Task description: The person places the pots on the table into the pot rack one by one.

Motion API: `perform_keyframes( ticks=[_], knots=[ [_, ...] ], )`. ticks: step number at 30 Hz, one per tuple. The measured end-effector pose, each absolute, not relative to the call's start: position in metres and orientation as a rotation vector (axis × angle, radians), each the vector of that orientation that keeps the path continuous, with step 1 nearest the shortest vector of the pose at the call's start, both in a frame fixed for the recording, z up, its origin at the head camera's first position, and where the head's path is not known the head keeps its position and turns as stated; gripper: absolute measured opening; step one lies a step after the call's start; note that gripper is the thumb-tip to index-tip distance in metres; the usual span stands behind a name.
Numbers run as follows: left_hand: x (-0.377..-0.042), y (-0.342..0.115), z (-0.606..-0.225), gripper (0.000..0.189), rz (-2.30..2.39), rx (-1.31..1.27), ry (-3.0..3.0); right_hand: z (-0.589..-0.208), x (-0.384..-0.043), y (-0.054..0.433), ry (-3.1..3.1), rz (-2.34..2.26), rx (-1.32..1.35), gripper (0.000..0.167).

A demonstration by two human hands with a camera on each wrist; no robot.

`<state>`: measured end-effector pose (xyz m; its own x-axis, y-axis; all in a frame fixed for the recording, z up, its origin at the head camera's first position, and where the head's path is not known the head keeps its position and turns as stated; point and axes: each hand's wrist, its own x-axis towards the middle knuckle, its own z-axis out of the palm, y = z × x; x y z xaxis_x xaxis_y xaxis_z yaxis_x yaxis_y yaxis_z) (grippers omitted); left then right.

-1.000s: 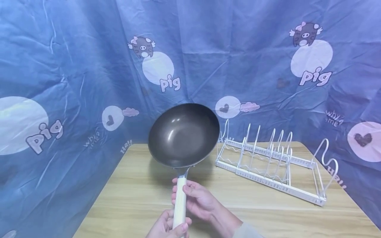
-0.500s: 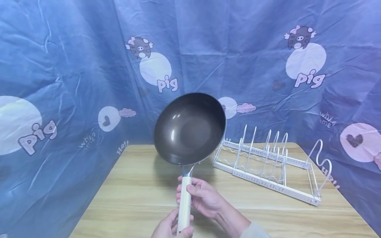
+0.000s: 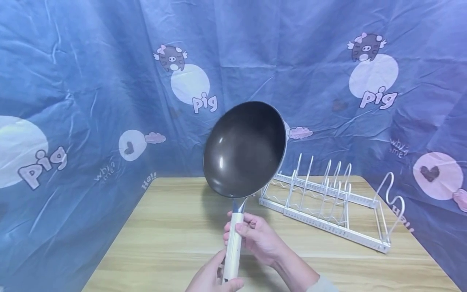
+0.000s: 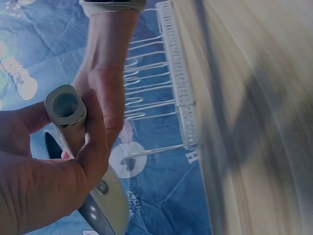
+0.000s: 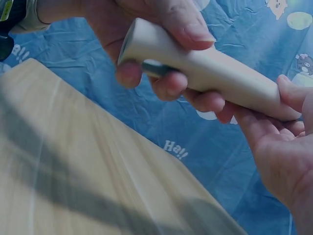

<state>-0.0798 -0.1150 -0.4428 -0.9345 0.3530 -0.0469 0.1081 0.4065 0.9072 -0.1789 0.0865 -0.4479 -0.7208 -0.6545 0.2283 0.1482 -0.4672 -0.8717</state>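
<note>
A dark-coated wok (image 3: 248, 150) with a long cream handle (image 3: 233, 247) is held up above the table, its inside facing me and leaning to the right. My left hand (image 3: 209, 273) grips the handle's lower end; in the left wrist view that hollow end (image 4: 66, 105) pokes out between thumb and fingers. Higher up, close to the metal neck (image 3: 238, 205), my right hand (image 3: 260, 239) grips the same handle with its thumb on the front. The right wrist view has the left hand (image 5: 171, 39) at the handle's end and the right hand (image 5: 283, 147) farther along.
To the right on the wooden table (image 3: 164, 227) stands a white wire pan rack (image 3: 328, 202) with several upright dividers. The wok partly covers its left end. A blue printed curtain (image 3: 109, 81) encloses the table at the back and sides.
Both hands have raised the wok and carried it rightward, turning it more upright. The curtain and rack sit slightly farther left in the head view.
</note>
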Motion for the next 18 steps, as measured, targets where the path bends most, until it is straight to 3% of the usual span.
perform_keyframes(
  ticks=[18],
  knots=[
    [-0.084, -0.101, -0.428, 0.066, 1.687, 0.257, 2.327, -0.431, -0.178, 0.106, 1.484, -2.209, -0.716, 0.047]
  ],
)
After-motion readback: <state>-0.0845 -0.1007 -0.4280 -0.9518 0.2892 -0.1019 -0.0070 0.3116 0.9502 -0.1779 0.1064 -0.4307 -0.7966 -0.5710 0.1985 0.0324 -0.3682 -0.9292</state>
